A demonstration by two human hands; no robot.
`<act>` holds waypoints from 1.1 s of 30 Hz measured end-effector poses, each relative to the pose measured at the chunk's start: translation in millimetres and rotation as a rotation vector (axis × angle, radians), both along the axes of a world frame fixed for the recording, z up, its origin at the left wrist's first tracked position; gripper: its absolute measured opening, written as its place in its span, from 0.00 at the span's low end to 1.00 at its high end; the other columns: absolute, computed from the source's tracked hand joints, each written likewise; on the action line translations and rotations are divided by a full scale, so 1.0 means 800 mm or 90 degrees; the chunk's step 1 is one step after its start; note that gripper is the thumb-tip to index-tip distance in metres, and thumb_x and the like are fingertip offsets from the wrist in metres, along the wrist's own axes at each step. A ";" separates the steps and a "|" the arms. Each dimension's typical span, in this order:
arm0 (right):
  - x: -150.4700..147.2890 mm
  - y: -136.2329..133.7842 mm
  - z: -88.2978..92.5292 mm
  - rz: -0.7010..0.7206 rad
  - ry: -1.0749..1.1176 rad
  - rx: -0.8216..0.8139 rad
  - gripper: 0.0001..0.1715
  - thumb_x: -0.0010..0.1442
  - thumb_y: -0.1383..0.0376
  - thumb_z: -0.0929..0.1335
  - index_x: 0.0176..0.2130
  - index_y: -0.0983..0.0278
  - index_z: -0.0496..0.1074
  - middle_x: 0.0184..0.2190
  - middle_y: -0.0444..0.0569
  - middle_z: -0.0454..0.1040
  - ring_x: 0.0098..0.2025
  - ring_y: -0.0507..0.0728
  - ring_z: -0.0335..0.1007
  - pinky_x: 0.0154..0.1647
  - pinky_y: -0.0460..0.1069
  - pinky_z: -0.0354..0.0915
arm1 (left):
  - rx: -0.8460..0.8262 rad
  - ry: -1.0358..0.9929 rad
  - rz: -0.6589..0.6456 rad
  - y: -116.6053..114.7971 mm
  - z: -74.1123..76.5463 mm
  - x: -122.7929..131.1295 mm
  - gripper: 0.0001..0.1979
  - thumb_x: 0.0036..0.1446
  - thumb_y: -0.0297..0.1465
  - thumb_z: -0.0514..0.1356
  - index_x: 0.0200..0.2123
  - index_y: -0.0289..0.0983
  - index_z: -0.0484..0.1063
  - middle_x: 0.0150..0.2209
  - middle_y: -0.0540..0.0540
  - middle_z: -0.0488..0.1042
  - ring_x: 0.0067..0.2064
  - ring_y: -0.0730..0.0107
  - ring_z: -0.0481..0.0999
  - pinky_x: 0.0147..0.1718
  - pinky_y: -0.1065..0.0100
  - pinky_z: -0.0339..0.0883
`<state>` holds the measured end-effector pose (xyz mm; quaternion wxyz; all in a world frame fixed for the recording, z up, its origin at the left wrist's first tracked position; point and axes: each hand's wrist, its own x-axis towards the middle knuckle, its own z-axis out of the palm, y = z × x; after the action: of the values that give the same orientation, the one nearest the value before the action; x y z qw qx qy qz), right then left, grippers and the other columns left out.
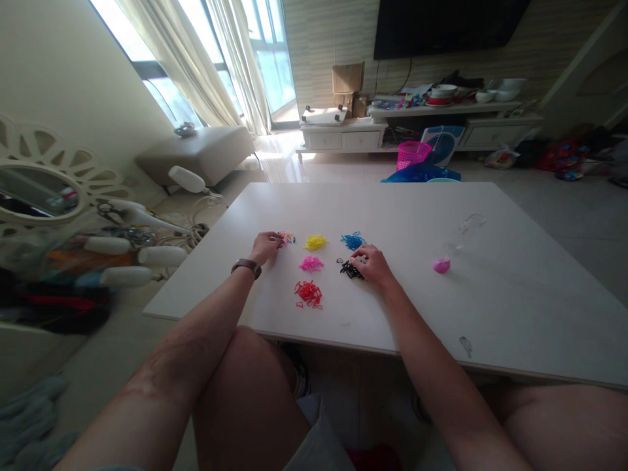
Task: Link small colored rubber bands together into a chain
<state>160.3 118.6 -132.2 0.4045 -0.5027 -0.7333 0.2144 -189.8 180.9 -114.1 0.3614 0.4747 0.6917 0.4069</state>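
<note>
Small rubber bands lie in loose piles by colour on the white table [392,209]. My left hand [267,247], with a dark wristband, rests at the multicoloured pile [286,239], fingers bent together at its left side. My right hand [373,265] is over the black pile [349,269], thumb and forefinger pinched; whatever they hold is too small to make out. Just beyond it is the blue pile [352,241]. Between my hands are the yellow pile [315,243] and the pink pile [311,263]. Nearest to me lies the red pile [309,294].
A small pink-purple object [441,265] and a crumpled clear plastic piece [471,223] lie on the table's right side. A dark mark [466,347] shows near the front edge. White lamp shades [128,276] stand close by the left edge.
</note>
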 end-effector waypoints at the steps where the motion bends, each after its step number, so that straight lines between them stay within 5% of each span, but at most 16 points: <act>1: 0.000 0.000 0.000 0.001 0.000 -0.001 0.06 0.56 0.62 0.70 0.29 0.59 0.76 0.33 0.48 0.76 0.43 0.59 0.70 0.45 0.54 0.67 | 0.002 -0.009 -0.004 -0.001 0.001 0.001 0.08 0.45 0.24 0.67 0.33 0.33 0.77 0.28 0.43 0.79 0.29 0.71 0.77 0.32 0.70 0.71; 9: 0.000 -0.001 0.002 0.001 -0.004 0.000 0.05 0.56 0.63 0.70 0.29 0.59 0.76 0.33 0.48 0.76 0.42 0.59 0.70 0.44 0.54 0.67 | 0.025 0.004 -0.080 -0.011 0.016 0.013 0.14 0.44 0.32 0.72 0.34 0.32 0.77 0.26 0.45 0.78 0.28 0.70 0.76 0.33 0.68 0.70; 15: -0.001 -0.002 0.002 0.007 0.014 0.029 0.04 0.56 0.65 0.70 0.29 0.60 0.76 0.32 0.48 0.77 0.41 0.59 0.71 0.44 0.54 0.67 | 0.064 -0.004 -0.305 -0.022 0.035 0.055 0.21 0.44 0.38 0.73 0.40 0.34 0.76 0.32 0.43 0.81 0.32 0.68 0.78 0.34 0.67 0.70; 23: -0.011 -0.014 0.019 0.040 0.065 0.106 0.04 0.60 0.64 0.72 0.37 0.59 0.79 0.33 0.47 0.79 0.39 0.59 0.72 0.41 0.54 0.68 | 0.061 -0.032 -0.527 -0.043 0.047 0.128 0.19 0.49 0.31 0.72 0.43 0.33 0.75 0.33 0.42 0.82 0.35 0.68 0.80 0.37 0.67 0.72; 27: -0.015 -0.016 0.022 0.081 0.066 0.121 0.10 0.61 0.62 0.72 0.44 0.58 0.80 0.36 0.48 0.80 0.43 0.60 0.72 0.44 0.56 0.69 | 0.055 -0.050 -0.581 -0.051 0.056 0.146 0.19 0.50 0.30 0.71 0.45 0.32 0.74 0.34 0.42 0.82 0.35 0.68 0.80 0.37 0.68 0.71; 33: -0.016 -0.016 0.022 0.108 0.057 0.150 0.05 0.62 0.63 0.72 0.38 0.57 0.81 0.34 0.48 0.80 0.40 0.59 0.71 0.45 0.56 0.68 | 0.053 -0.060 -0.602 -0.052 0.061 0.154 0.20 0.50 0.30 0.71 0.46 0.32 0.74 0.34 0.40 0.83 0.35 0.67 0.81 0.36 0.69 0.71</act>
<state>147.2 105.7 -114.8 0.4730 -0.3783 -0.7745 0.1825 -66.3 139.4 -65.6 0.5187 0.7325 0.3658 0.2464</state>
